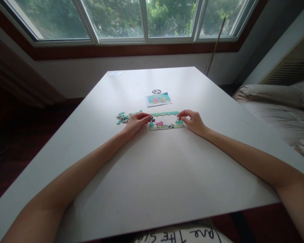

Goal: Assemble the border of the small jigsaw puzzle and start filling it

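A small jigsaw frame [166, 120], partly filled with teal and pink pieces around an empty white middle, lies on the white table [152, 175]. My left hand [136, 122] rests at its left edge, fingers curled and pinched onto a piece at that edge. At the right edge my right hand [194, 121] has its fingers bent, with the tips pressing the frame's upper right corner. Several loose teal pieces [123, 117] lie in a heap just left of my left hand.
A reference picture card [158, 99] lies beyond the puzzle, with a small dark ring [156, 91] just behind it. A bed with pale bedding [281, 111] stands to the right. Windows span the far wall, and a thin stick [215, 45] leans there.
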`<state>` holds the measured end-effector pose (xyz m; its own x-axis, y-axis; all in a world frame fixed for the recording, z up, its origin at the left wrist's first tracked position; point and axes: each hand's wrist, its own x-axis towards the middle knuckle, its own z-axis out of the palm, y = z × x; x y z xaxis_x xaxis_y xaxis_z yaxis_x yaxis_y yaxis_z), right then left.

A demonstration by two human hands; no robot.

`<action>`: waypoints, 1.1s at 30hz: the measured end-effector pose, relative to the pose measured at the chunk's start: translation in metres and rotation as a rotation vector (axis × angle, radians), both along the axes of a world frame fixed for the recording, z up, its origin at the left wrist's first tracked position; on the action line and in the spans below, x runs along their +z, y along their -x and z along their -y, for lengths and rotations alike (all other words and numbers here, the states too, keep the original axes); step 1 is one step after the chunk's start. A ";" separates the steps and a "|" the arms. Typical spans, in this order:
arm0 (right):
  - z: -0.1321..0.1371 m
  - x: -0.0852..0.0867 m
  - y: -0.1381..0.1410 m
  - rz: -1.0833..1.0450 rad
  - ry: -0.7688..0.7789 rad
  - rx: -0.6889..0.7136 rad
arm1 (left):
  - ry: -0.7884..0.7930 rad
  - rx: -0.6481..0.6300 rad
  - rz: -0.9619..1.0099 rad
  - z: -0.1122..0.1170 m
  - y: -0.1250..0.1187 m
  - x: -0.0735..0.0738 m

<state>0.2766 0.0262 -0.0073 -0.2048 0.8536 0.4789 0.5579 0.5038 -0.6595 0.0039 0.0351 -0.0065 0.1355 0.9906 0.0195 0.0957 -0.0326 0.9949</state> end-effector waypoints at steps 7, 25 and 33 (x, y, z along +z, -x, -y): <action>0.000 -0.001 0.000 0.004 -0.005 0.002 | -0.056 -0.022 -0.084 0.002 0.000 0.002; -0.001 0.000 0.000 0.006 -0.007 0.018 | -0.075 -0.049 -0.078 -0.001 0.000 0.000; -0.001 -0.002 0.002 0.006 -0.019 -0.001 | -0.166 -0.069 -0.212 -0.004 0.002 -0.003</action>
<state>0.2746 0.0270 -0.0095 -0.2073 0.8448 0.4933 0.5625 0.5155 -0.6464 0.0018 0.0387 -0.0096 0.2209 0.9644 0.1451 0.2933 -0.2076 0.9332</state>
